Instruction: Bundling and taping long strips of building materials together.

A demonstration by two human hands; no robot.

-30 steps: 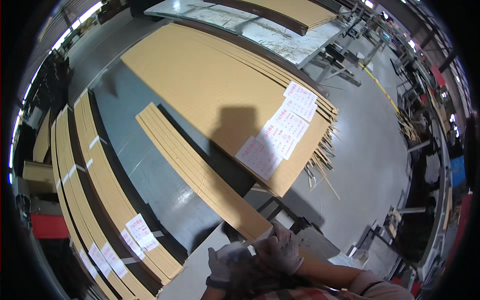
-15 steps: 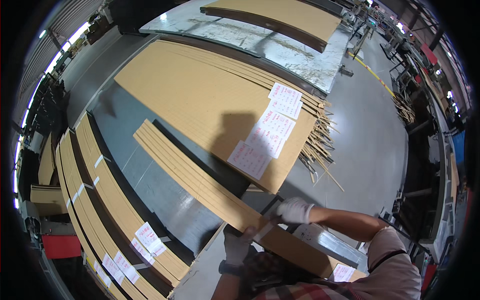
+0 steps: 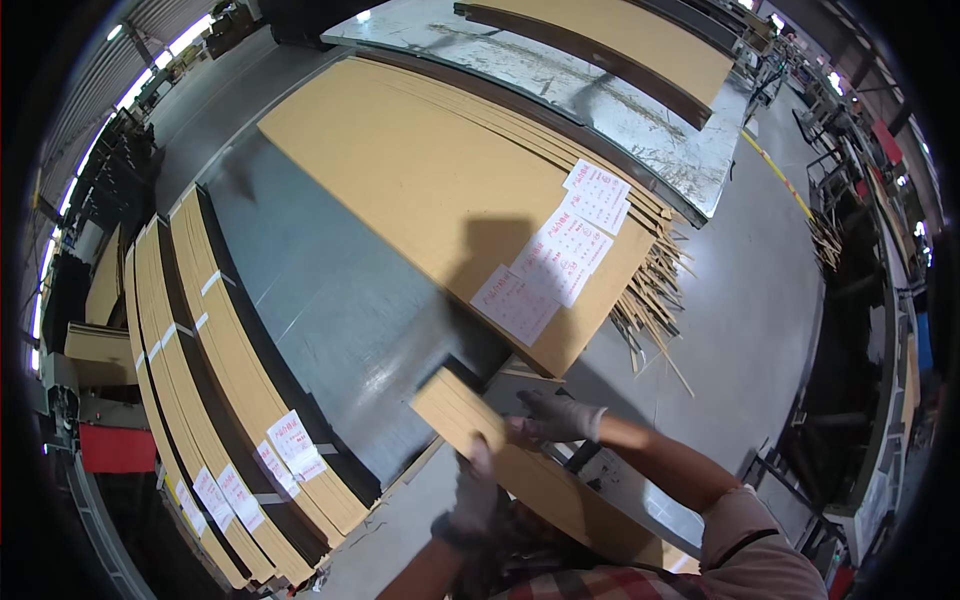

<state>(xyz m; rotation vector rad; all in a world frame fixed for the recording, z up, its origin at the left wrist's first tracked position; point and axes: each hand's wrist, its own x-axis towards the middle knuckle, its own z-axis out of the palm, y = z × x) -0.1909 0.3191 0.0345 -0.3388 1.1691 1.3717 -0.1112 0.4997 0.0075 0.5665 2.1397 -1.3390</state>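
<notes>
A long bundle of narrow brown fibreboard strips (image 3: pixel 452 410) runs from the middle of the picture back toward my body at the lower right. My left hand (image 3: pixel 477 490), in a pale glove, grips its near edge with the thumb on top. On the far edge lies my right hand (image 3: pixel 562 416), also gloved, its fingers stretched and apart, the lower ones touching the bundle. Just beyond sits a wide stack of brown boards (image 3: pixel 400 170) with several white paper labels (image 3: pixel 550 260) with red print on top.
Several tied bundles of strips (image 3: pixel 270 400) stand side by side on the left, with labels and white bands. Thin offcut sticks (image 3: pixel 645 300) poke out at the stack's right end. A grey metal table (image 3: pixel 560 90) behind carries another board stack (image 3: pixel 620 40). A red panel (image 3: pixel 118 448) shows far left.
The strip bundle has slid back toward my body, so its far end now lies near my hands. My right hand's fingers have stretched out. The whole view has shifted slightly.
</notes>
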